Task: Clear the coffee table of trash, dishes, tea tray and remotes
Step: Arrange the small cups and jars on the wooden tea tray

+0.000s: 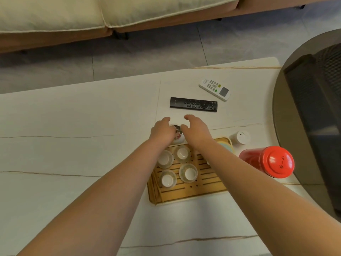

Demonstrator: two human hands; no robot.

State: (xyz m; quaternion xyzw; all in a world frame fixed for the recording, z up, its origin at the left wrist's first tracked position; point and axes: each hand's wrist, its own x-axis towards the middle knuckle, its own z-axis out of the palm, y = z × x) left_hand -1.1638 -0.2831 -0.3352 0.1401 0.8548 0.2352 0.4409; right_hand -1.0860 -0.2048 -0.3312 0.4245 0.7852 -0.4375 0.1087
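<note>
Both hands are over a small white dish [178,138] just off the far edge of the bamboo tea tray [191,193]: the left hand [162,132] looks curled onto its rim, the right hand [195,129] hangs loose-fingered beside it (can't tell if it touches). My guess is it's steadying for a two-handed lift. Four cups [188,173] stay grouped on the tray; the black remote [193,104] and white remote [215,89] lie beyond the hands toward the counter's far edge [129,78].

A home living room: a cream-cushioned sofa [77,15] stands across grey floor tiles [129,58] from a low pale stone worktop [73,126], which carries two remotes [193,104], a bamboo tea tray [191,193] with small cups [188,173] and a red canister [269,161].
</note>
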